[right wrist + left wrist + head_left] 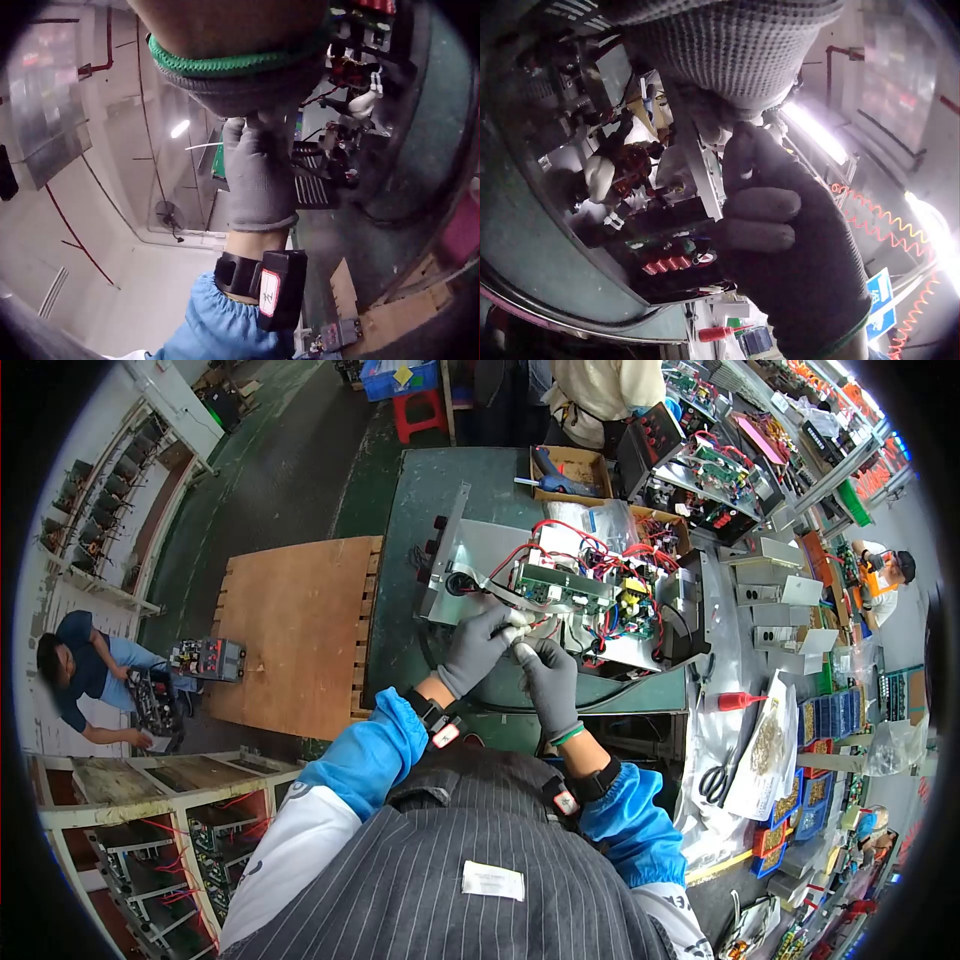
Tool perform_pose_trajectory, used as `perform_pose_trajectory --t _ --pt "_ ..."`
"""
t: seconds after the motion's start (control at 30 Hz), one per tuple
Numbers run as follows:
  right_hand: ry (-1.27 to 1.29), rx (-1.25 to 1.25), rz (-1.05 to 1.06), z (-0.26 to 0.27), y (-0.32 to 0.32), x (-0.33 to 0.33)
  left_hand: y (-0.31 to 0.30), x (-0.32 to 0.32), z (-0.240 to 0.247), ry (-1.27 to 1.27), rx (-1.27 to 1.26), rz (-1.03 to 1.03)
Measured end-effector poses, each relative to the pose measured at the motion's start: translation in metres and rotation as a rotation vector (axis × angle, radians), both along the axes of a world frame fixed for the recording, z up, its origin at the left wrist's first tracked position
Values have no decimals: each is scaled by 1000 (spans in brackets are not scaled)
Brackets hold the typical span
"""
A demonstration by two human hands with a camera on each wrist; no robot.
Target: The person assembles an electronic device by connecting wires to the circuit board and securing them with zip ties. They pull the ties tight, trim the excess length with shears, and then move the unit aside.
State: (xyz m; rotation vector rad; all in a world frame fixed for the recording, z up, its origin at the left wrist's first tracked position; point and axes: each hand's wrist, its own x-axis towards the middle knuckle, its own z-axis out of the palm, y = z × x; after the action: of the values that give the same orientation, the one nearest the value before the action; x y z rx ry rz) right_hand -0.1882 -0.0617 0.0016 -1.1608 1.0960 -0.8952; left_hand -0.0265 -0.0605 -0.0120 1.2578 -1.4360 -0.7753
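An open metal chassis with a green circuit board and red wires lies on the green bench. Both grey-gloved hands meet at its near edge. My left hand and right hand pinch a thin white strip, which looks like a cable tie. In the left wrist view my right hand has its fingers curled round the strip, and my left hand fills the top. The right wrist view shows my left hand from behind, with the strip poking out to its left.
To the right of the chassis lie a red-handled screwdriver, scissors and a bag of small parts. A cardboard box stands behind it. A wooden board is on the left. Other people work at the left and the far side.
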Motion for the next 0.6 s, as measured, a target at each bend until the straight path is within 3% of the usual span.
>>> perform_pose_trajectory --t 0.13,0.6 --pt "33 42 75 0 -3 -1 0 1 0 -23 -19 13" --pt "-25 58 32 4 -3 0 -3 6 0 -109 -52 -8"
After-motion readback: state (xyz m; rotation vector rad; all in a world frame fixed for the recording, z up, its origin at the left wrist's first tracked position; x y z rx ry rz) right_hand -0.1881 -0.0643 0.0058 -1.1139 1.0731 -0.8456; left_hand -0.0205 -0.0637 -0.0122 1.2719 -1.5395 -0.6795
